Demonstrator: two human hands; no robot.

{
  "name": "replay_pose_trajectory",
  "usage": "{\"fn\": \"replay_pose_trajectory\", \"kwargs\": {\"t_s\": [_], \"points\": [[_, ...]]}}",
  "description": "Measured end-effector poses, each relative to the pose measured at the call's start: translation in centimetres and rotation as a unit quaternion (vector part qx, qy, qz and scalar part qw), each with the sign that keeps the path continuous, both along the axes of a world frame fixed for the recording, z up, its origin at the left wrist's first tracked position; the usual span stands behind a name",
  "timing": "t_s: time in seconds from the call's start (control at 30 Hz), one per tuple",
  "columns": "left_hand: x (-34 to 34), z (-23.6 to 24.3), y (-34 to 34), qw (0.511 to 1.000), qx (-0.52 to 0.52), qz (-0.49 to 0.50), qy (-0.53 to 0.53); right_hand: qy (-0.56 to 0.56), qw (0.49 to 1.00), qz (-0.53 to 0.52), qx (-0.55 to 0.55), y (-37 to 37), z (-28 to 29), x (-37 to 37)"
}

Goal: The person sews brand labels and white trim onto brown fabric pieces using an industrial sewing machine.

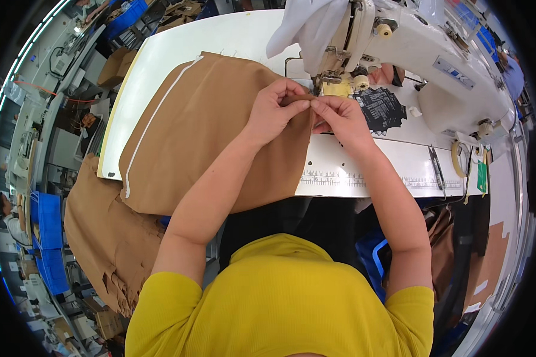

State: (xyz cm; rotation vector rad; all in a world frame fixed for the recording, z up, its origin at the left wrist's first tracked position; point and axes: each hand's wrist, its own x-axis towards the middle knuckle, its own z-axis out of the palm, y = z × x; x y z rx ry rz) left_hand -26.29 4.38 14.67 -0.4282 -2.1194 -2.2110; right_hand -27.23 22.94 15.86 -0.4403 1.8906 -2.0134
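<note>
A large brown fabric panel [214,131] lies over the white table, with a white strip [161,122] running along its left edge. At the panel's right edge, just in front of the sewing machine's needle area, both hands meet. My left hand [277,107] is closed on the fabric edge, a fold of it pinched between thumb and fingers. Close beside it, my right hand [339,116] pinches the same edge with thumb and forefinger. The sewing machine [411,41] stands behind my hands. What lies under my fingertips is hidden.
Several black labels [380,110] are piled right of the needle. Tweezers [436,169] and a tape roll [458,157] lie at the table's right. A printed ruler [393,182] runs along the front edge. More brown fabric [104,232] hangs at the left, near blue bins [46,220].
</note>
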Motion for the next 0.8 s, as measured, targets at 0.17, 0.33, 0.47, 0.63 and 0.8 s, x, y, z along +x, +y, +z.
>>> {"fn": "replay_pose_trajectory", "kwargs": {"t_s": [0.17, 0.33, 0.47, 0.63, 0.8], "points": [[0.0, 0.2, 0.3, 0.998, -0.031, 0.050, 0.002, -0.033, 0.998, -0.007, -0.046, 0.3, 0.0, 0.0], [0.0, 0.8, 0.4, 0.995, -0.050, 0.079, 0.042, 0.004, 1.000, -0.003, -0.004, 0.3, 0.0, 0.2], [0.3, 2.4, -0.1, 0.992, -0.083, 0.067, 0.069, 0.000, 1.000, -0.015, -0.018, 0.5, -0.1, 0.3], [-0.8, 3.8, -0.4, 0.993, -0.093, -0.069, 0.002, -0.023, 0.995, -0.092, -0.042, 0.4, 0.5, 0.6], [-2.5, 3.0, -0.4, 0.985, -0.128, -0.116, -0.009, -0.012, 0.995, -0.090, -0.043, 0.6, 0.8, 0.9]]}}
